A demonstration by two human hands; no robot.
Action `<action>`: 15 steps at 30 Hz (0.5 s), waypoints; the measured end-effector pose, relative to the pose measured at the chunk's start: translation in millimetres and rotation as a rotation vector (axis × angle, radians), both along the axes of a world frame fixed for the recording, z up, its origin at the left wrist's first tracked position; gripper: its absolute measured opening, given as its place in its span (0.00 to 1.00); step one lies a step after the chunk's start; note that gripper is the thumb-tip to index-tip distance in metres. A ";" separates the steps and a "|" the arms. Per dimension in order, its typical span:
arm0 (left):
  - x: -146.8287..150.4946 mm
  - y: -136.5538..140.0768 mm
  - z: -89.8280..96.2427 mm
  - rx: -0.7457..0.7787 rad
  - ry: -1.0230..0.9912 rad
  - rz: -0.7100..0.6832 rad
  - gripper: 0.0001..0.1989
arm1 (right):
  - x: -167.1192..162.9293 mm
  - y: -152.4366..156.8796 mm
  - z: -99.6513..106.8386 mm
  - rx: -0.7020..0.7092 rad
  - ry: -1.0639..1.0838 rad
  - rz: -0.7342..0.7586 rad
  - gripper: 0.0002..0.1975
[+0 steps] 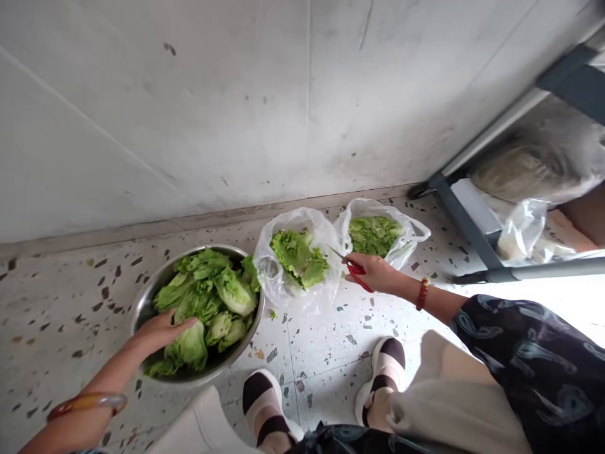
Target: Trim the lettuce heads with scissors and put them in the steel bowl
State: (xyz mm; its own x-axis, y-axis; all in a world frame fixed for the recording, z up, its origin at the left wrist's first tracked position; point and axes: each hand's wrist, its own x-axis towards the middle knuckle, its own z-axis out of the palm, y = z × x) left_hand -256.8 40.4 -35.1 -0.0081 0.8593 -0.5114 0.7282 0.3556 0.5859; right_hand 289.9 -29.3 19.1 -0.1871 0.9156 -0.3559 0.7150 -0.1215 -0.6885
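A metal bowl (137, 315) on the floor holds several pale-green lettuce heads (189, 345). My left hand (165, 331) reaches over its left rim and grips one lettuce head; the thumb lies across the leaves and the other fingers are partly hidden. In my right hand (375, 273) is a pair of red-handled scissors (358, 271), their blades pointing left toward a clear plastic bag (326, 230). That bag stands open beside the bowl, with leafy lettuce pieces (302, 257) inside. Just behind my right hand, a second plastic bag (416, 233) contains more green leaves (373, 234).
A scuffed white wall (236, 113) rises behind the bowl and bags. At right stands a grey wheeled rack (472, 227) with bagged goods (534, 173) on its lower shelf. My shoes (262, 403) are on the speckled floor (326, 340) near the bowl. A green scrap (273, 313) lies there too.
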 end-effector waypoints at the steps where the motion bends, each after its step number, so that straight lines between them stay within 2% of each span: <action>1: 7.4 10.6 12.3 -0.012 0.126 -0.003 0.23 | 16.7 -0.1 -2.8 -0.019 -0.015 -0.058 0.16; 3: 33.6 29.9 39.4 0.047 0.342 -0.001 0.22 | 44.8 3.5 -15.9 -0.025 -0.075 -0.198 0.17; 4: 52.6 38.4 52.3 0.105 0.373 -0.014 0.21 | 56.4 7.6 -24.6 -0.010 -0.119 -0.269 0.17; 6: 101.2 52.6 73.2 0.228 0.297 -0.082 0.20 | 76.5 18.7 -42.5 0.031 -0.201 -0.378 0.16; 8: 162.6 60.2 86.4 0.268 0.143 -0.185 0.19 | 94.8 28.8 -57.3 0.048 -0.249 -0.438 0.16; 10: 232.9 59.5 92.1 0.259 -0.014 -0.307 0.17 | 112.5 32.3 -67.9 0.051 -0.272 -0.466 0.17; 12: 306.3 52.4 89.6 0.252 -0.174 -0.421 0.13 | 128.2 27.4 -75.9 0.053 -0.293 -0.477 0.18; 15: 405.6 39.9 67.4 0.253 -0.354 -0.666 0.11 | 144.6 9.4 -87.2 0.029 -0.304 -0.470 0.16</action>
State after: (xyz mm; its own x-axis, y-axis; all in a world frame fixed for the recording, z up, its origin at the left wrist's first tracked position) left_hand 148.8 80.3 32.4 0.6750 0.7164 -0.1763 0.4962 -0.2641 0.8271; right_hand 434.5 -19.9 -68.1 0.3504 0.8859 -0.3040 0.7551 -0.4592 -0.4679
